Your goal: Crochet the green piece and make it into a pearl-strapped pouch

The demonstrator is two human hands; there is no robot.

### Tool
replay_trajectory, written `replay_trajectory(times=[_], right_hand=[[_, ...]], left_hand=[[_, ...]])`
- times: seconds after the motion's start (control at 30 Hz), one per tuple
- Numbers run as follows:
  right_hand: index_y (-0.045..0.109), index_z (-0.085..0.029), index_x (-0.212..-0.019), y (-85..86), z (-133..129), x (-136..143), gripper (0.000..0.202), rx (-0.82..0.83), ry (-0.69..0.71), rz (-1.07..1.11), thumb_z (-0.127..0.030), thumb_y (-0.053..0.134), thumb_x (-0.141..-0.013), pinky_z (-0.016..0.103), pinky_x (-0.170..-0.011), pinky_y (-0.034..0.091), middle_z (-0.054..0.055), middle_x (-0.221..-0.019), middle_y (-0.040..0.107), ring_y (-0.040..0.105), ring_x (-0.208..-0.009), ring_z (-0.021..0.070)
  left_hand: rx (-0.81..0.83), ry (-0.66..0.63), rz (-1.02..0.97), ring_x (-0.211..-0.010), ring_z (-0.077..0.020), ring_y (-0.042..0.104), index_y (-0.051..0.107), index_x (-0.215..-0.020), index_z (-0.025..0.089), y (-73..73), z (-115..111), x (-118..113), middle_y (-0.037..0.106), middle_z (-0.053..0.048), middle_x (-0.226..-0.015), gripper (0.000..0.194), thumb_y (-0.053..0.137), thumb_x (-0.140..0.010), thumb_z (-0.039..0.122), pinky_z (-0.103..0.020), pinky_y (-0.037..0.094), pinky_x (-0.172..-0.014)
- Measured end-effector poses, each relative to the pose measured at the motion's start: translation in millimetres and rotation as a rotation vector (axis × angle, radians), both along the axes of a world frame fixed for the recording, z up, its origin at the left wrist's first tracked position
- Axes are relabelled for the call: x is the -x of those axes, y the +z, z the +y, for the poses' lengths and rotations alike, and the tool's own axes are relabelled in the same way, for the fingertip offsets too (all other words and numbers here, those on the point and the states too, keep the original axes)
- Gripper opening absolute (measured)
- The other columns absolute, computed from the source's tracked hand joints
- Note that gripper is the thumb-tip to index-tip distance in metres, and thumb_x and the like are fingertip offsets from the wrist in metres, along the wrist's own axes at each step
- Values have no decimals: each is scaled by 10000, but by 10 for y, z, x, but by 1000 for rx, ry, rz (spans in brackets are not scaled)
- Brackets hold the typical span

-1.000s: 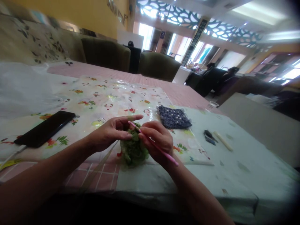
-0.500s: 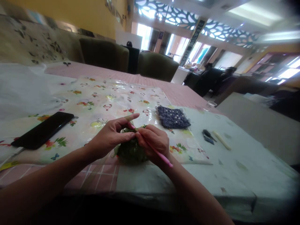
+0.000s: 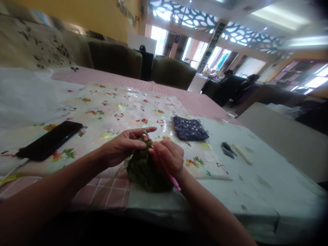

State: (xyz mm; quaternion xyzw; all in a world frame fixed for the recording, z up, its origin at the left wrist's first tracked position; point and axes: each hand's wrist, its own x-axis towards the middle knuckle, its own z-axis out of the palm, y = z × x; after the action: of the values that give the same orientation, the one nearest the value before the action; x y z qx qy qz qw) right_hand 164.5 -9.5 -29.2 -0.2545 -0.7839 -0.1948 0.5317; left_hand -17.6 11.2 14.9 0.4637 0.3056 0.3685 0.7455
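Observation:
Between my hands hangs a dark green crochet piece [image 3: 147,171], its top edge pinched by my left hand [image 3: 123,145]. The left index finger stretches out past the work, and a pale strand of yarn [image 3: 107,186] trails down below that hand. My right hand [image 3: 169,155] is closed around a pink crochet hook [image 3: 175,182], with the handle slanting down across the palm toward the wrist. The hook's tip shows above the green stitches, beside the left fingers. The right fingertips also touch the edge of the piece.
A dark blue-grey crocheted square [image 3: 190,128] lies beyond my right hand. Farther right are small scissors [image 3: 227,150] and a cream-coloured stick [image 3: 242,153]. A black phone [image 3: 50,140] with a cable lies left on the flowered plastic cover [image 3: 133,106]. Chairs [image 3: 173,73] line the far side.
The crochet hook now points more steeply, its tip showing above the work. More of the green piece hangs in view, lower than before. Both hands stay close together.

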Motion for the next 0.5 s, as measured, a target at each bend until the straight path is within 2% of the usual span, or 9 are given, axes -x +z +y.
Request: replay_trajectory(times=[0.17,0.37,0.43,0.5], right_hand=[[620,-184,-891,99,-28,-56,63,287,267,176,-131,588,-898,252,-593,437,13,-738,620,582,-654,120],[660,-188,-765,256,-30,-225,170,697,517,284,-220,594,-918,262,-624,472,6,-709,654,616,-678,128],[655,-184,-749,256,-15,-238,198,776,589,322,-242,590,-926,253,-609,476,-1,-686,650,604,-648,120],[647,-183,-760,239,-11,-205,189,750,574,327,-249,592,-928,233,-578,474,-13,-668,642,583,-605,104]], left_hand=[[-30,6,9,-783,-155,689,628,-1326,200,55,49,111,746,-55,-865,696,761,-646,141,-235,515,-761],[-9,-16,-4,-788,-164,701,707,-1212,175,56,57,143,749,-50,-854,598,758,-618,130,-254,541,-791],[-17,-26,7,-787,-153,697,723,-1181,173,49,42,127,748,-43,-858,557,770,-627,134,-236,537,-783],[-46,-32,24,-774,-133,689,720,-1187,189,31,20,96,749,-29,-855,535,777,-658,136,-214,528,-763]])
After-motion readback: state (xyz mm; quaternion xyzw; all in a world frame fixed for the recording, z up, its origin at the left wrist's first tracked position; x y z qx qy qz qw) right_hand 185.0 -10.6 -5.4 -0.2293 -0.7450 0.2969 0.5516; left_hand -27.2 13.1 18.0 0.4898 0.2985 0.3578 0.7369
